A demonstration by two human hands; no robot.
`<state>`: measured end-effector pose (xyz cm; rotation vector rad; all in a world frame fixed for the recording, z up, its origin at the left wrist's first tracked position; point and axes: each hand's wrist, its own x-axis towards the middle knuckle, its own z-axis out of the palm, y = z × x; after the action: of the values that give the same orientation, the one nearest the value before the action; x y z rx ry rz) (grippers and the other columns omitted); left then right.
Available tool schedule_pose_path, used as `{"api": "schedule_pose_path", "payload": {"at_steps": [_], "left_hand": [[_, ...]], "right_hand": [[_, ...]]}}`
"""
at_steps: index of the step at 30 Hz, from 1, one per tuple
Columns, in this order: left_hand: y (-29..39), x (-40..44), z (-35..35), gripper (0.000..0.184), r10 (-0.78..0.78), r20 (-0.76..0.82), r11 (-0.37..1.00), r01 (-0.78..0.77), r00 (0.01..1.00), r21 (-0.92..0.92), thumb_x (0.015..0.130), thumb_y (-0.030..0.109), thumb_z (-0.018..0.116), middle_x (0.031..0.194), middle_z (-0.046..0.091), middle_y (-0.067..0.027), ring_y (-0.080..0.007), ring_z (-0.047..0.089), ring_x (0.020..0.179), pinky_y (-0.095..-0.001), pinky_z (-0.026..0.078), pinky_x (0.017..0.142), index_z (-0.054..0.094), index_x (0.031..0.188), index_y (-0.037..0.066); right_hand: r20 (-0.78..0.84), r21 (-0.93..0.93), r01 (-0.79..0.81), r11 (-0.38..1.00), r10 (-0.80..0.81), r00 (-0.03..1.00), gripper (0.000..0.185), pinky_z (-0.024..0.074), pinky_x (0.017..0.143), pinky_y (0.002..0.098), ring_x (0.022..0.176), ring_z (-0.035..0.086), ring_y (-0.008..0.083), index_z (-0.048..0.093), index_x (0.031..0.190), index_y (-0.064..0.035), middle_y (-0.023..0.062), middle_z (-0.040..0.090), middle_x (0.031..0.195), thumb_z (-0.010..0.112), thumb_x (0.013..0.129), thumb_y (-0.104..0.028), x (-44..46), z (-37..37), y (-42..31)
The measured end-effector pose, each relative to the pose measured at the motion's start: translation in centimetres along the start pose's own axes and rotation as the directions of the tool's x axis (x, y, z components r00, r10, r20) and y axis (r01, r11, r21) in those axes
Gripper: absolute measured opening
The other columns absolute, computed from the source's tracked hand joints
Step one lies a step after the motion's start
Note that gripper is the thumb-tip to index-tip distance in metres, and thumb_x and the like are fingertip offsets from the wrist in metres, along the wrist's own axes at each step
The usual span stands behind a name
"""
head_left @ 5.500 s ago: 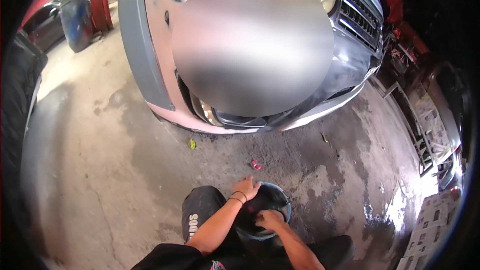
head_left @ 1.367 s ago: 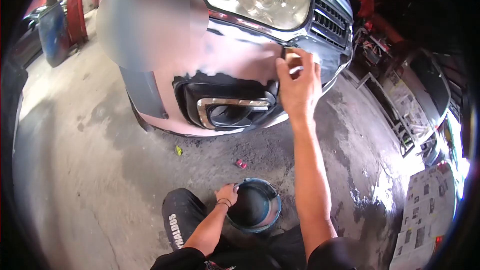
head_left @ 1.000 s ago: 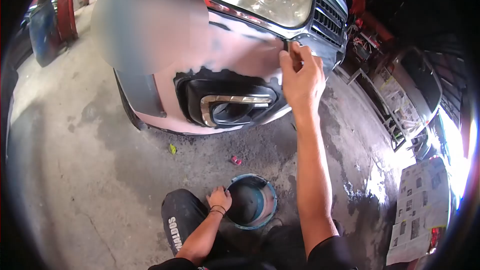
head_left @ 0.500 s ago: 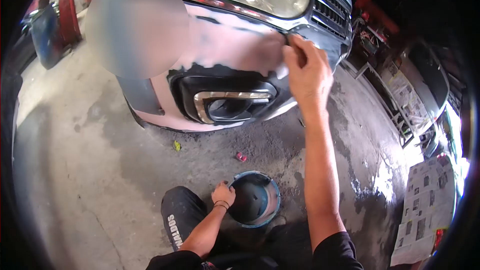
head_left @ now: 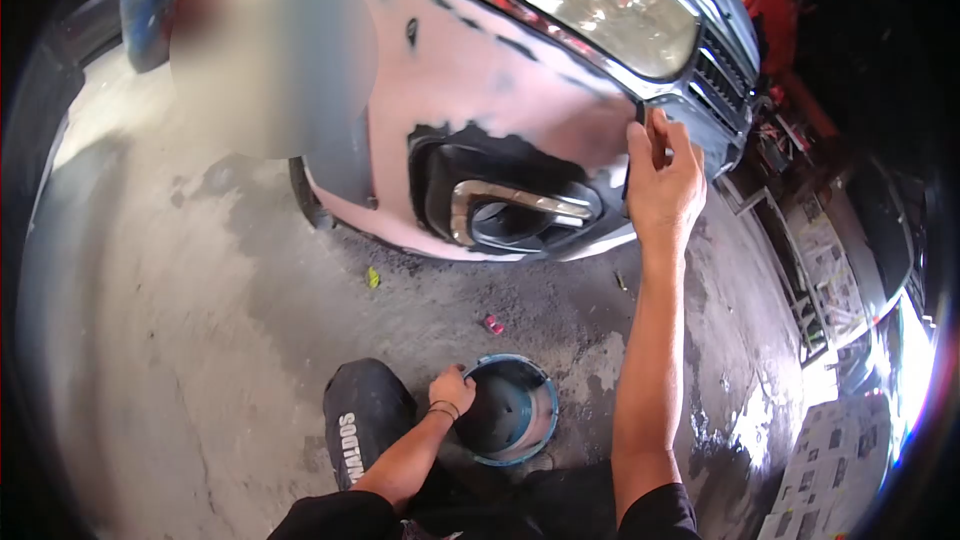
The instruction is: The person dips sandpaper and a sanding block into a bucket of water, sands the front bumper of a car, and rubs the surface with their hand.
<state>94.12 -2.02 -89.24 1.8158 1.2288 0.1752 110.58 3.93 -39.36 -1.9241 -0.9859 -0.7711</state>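
Bumper (head_left: 500, 90) could be getting scratched if the right hand (head_left: 668, 180), fingers bending narrow, holding I can't tell what, is slipping while the left hand (head_left: 453, 392) is gripping the bucket (head_left: 548, 408).

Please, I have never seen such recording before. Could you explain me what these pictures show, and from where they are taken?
There is no machine here, only a bare left hand and right hand. Every picture comes from one camera worn on the head, looking forward and down, so the arms reach in from the bottom edge.

The right hand is at the pink-patched front bumper of a car, fingers bent; whether it holds something small I cannot tell. The left hand is at the rim of a bucket, which stands on the floor. Near the bucket lie a small red object and a yellow-green scrap.
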Motion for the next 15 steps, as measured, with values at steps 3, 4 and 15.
{"api": "schedule_pose_path", "payload": {"at_steps": [3,4,15], "left_hand": [[0.1,-0.8,-0.4,0.044,-0.022,0.019,1.0,0.022,1.0,0.004,0.096,0.032,0.066,0.124,0.078,-0.0208,-0.0389,0.074,0.117,-0.0506,0.057,0.105,0.072,0.133,0.01],[-0.3,-0.7,0.0,0.044,0.0,0.0,1.0,0.0,1.0,-0.002,0.096,0.032,0.066,0.124,0.078,-0.0208,-0.0389,0.074,0.117,-0.051,0.057,0.105,0.072,0.134,0.01],[0.2,-0.9,-1.2,0.058,0.054,0.004,0.997,-0.054,0.999,-0.058,0.099,0.041,0.072,0.129,0.075,-0.0253,-0.0432,0.072,0.121,-0.0513,0.055,0.107,0.063,0.144,0.006]], "right_hand": [[-0.012,0.121,0.17,0.978,-0.17,0.985,0.036,0.0585,0.093,0.0375,0.099,0.076,0.0248,0.079,0.129,-0.0101,0.0129,0.075,0.108,0.081,0.098,-0.028,-0.6,0.7,-2.1],[0.01,0.135,0.191,0.972,-0.194,0.981,0.036,0.0585,0.092,0.0365,0.098,0.075,0.0239,0.079,0.13,-0.0104,0.0126,0.075,0.108,0.082,0.098,-0.028,-0.3,0.4,-1.5],[0.13,0.296,0.096,0.95,-0.14,0.982,0.036,0.0562,0.087,0.0325,0.094,0.07,0.0157,0.08,0.131,-0.0089,0.0067,0.077,0.111,0.083,0.099,-0.025,-1.0,-0.9,-1.6]]}}
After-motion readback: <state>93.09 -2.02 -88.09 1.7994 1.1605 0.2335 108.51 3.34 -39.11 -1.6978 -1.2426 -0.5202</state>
